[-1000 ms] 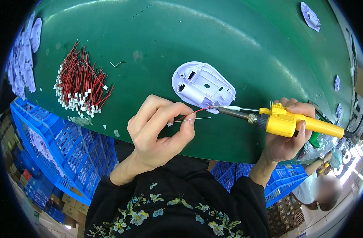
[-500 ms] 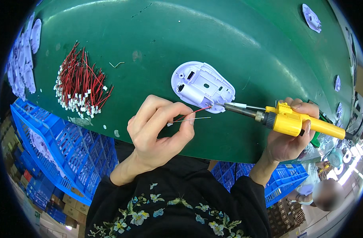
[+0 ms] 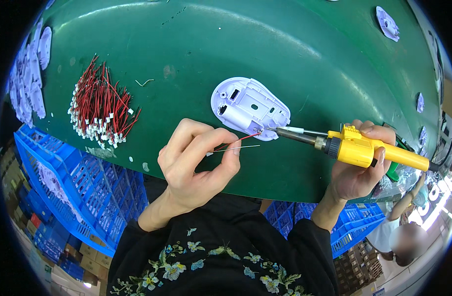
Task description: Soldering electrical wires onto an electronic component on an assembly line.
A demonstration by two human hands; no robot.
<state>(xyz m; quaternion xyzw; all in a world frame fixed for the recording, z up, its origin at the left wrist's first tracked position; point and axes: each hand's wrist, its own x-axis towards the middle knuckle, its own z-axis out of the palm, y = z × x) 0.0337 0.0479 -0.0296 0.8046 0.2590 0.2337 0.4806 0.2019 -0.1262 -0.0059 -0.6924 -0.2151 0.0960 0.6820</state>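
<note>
A pale lilac plastic shell (image 3: 243, 101), rounded like a computer mouse, lies open side up on the green table. My right hand (image 3: 364, 165) grips a yellow soldering iron (image 3: 357, 148). The iron's tip reaches the lower right edge of the shell. Between the thumb and forefinger of my left hand (image 3: 201, 163) are a red wire (image 3: 248, 136) and a thin strand of solder wire (image 3: 248, 146). The red wire's far end meets the shell close to the iron's tip; the exact contact is too small to make out.
A pile of red wires with white connectors (image 3: 102, 108) lies at left. More lilac shells (image 3: 31, 84) are stacked at the far left, and one shell (image 3: 388, 23) sits far right. A blue crate (image 3: 83, 182) stands below the table's left edge. Another person (image 3: 396, 237) is at lower right.
My hands hold nearly the same pose. The shell, iron and left hand appear slightly farther left in the picture. At lower right, the other person has moved and now has an arm raised.
</note>
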